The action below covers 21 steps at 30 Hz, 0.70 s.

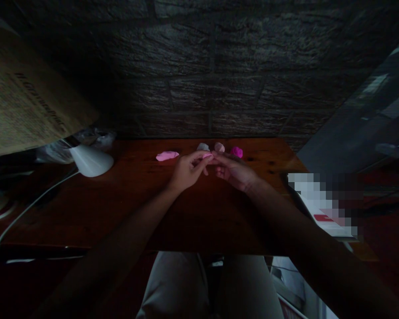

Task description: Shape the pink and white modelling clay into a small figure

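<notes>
Both my hands meet over the middle of the table. Between the thumb and forefinger of my left hand (188,170) is a small pink piece of modelling clay (206,155). My right hand (235,172) is closed at the other end of the same piece, its fingertips pressed against it and the other fingers curled. Just behind the hands lie a whitish lump (203,146), a pale pink lump (219,147) and a bright magenta lump (236,152). A flattened light pink strip of clay (167,156) lies to the left of my left hand.
The brown wooden table (119,212) runs up to a dark stone wall (193,66). A white cone-shaped object (92,160) with a cable and a printed brown paper bag (26,97) stand at left. A tablet-like device (319,208), partly pixelated, lies on the right edge.
</notes>
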Each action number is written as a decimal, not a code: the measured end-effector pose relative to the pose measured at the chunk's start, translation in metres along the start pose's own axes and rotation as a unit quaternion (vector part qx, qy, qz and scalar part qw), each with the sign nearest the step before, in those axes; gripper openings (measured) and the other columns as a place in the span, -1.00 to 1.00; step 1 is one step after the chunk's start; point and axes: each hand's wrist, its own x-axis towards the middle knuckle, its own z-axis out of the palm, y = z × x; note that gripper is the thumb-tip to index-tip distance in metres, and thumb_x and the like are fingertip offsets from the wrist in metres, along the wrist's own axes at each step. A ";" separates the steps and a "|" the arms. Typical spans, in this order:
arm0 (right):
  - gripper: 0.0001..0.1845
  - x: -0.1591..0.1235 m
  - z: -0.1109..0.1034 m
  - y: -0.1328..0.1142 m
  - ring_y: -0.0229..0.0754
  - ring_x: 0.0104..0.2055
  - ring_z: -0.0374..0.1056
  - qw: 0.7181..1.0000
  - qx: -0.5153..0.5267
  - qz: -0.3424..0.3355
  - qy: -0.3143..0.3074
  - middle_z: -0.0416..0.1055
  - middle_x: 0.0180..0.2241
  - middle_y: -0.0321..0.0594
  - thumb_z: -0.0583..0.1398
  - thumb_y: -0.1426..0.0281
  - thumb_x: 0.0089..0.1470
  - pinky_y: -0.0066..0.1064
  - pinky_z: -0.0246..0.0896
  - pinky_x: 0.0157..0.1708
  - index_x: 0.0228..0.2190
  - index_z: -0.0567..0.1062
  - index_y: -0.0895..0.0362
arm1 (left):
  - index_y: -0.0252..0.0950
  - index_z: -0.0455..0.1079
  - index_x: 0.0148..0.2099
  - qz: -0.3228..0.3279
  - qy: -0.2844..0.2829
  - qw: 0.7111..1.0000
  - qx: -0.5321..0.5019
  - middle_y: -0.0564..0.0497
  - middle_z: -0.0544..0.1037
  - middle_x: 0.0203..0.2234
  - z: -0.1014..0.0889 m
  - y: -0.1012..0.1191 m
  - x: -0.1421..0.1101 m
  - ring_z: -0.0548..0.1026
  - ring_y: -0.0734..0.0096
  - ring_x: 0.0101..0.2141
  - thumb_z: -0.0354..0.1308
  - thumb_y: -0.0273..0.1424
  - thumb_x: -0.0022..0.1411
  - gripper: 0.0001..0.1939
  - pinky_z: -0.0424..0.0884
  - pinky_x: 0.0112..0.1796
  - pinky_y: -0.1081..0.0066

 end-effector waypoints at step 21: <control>-0.69 0.000 0.001 0.000 -0.33 -0.45 0.35 1.000 -0.013 -0.005 0.011 0.66 -0.28 -0.25 0.50 0.10 -0.06 -0.48 0.31 -0.46 -0.35 0.64 0.02 | -0.26 0.60 -0.12 -0.018 0.012 0.999 -0.024 0.00 0.71 -0.35 -0.001 0.001 0.000 0.53 0.57 -0.60 0.26 -0.25 0.33 -0.79 0.45 -0.56 0.53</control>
